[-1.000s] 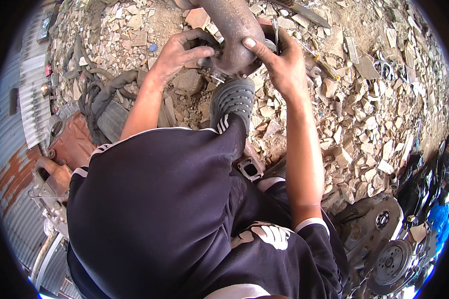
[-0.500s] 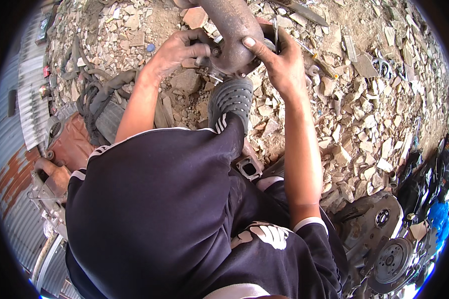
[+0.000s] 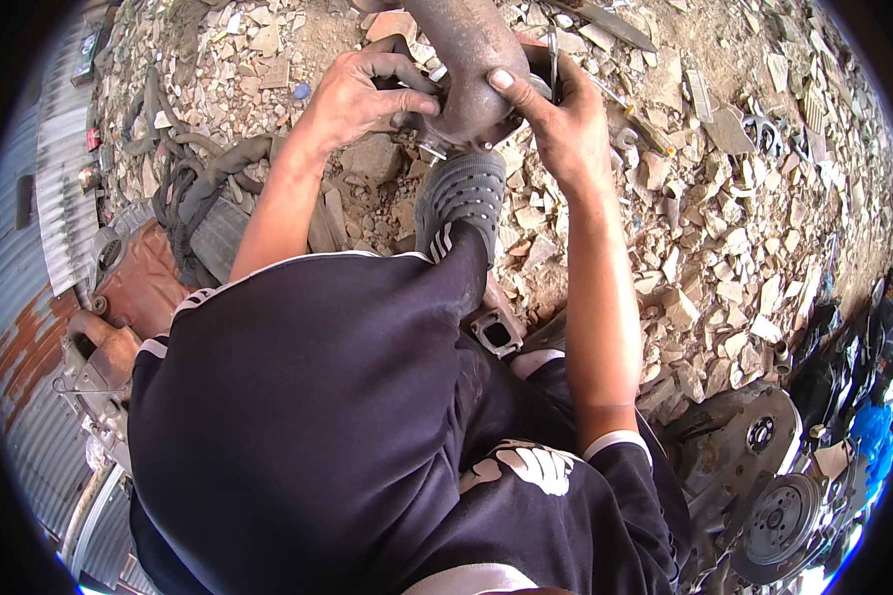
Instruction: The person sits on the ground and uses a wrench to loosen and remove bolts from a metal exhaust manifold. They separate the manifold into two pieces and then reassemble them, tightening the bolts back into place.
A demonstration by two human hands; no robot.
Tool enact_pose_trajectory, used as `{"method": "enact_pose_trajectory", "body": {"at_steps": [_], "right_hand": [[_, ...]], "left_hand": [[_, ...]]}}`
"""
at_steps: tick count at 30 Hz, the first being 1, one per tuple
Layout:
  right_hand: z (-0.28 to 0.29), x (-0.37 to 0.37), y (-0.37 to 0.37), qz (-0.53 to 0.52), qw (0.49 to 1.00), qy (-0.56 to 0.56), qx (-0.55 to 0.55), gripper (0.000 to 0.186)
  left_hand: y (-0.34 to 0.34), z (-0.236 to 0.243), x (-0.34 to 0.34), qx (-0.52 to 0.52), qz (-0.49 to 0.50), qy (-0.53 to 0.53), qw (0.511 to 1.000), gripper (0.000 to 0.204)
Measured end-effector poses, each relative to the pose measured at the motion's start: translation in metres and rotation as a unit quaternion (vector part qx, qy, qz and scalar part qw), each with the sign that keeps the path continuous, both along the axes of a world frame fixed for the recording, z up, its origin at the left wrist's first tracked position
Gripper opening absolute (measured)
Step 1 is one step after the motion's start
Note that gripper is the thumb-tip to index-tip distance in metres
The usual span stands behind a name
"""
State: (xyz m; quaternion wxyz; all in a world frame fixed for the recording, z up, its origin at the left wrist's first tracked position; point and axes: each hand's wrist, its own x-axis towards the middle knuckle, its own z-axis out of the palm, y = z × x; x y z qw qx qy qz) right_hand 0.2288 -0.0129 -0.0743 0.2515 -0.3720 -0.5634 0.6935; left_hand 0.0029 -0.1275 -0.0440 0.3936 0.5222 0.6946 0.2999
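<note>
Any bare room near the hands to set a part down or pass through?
Barest looks the dirt patch left of the curved pipe, beyond the left hand, edged by rubble. A hand might pass between shoe and right forearm, over loose stones. Crowded: the pipe's lower end, right hand on it.

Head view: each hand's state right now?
Left hand: fingers curled at the brown metal pipe; grip cannot be told.
Right hand: closed, holding the brown metal pipe.

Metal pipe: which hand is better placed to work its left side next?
Likely the left hand: its fingers are at that side; the right hand grips the metal pipe opposite.
</note>
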Motion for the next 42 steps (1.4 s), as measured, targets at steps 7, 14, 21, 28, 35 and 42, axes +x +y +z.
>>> {"method": "enact_pose_trajectory", "body": {"at_steps": [7,14,21,28,35,42], "right_hand": [[0.000,0.009,0.003,-0.002,0.999,0.008,-0.039,0.072],[0.009,0.016,0.001,0.001,0.998,0.034,-0.044,0.064],[0.023,0.018,-0.001,0.021,0.998,-0.056,-0.010,0.070],[0.054,0.079,0.008,-0.017,0.990,-0.134,0.026,0.046],[0.134,0.065,0.018,0.031,0.961,-0.217,0.167,0.036],[0.125,0.022,0.039,0.034,0.986,-0.029,0.161,0.039]], "left_hand": [[0.007,0.000,-0.004,-0.023,-0.051,-0.027,0.998,0.027],[0.043,0.013,-0.003,0.121,0.338,-0.226,0.906,0.033],[0.116,0.022,-0.048,0.135,0.122,-0.309,0.933,0.019],[0.114,-0.007,-0.035,0.238,0.137,-0.422,0.864,0.017],[0.121,-0.016,-0.032,0.259,0.159,-0.386,0.871,0.018],[0.120,-0.019,-0.037,0.295,0.169,-0.303,0.890,0.021]]}}
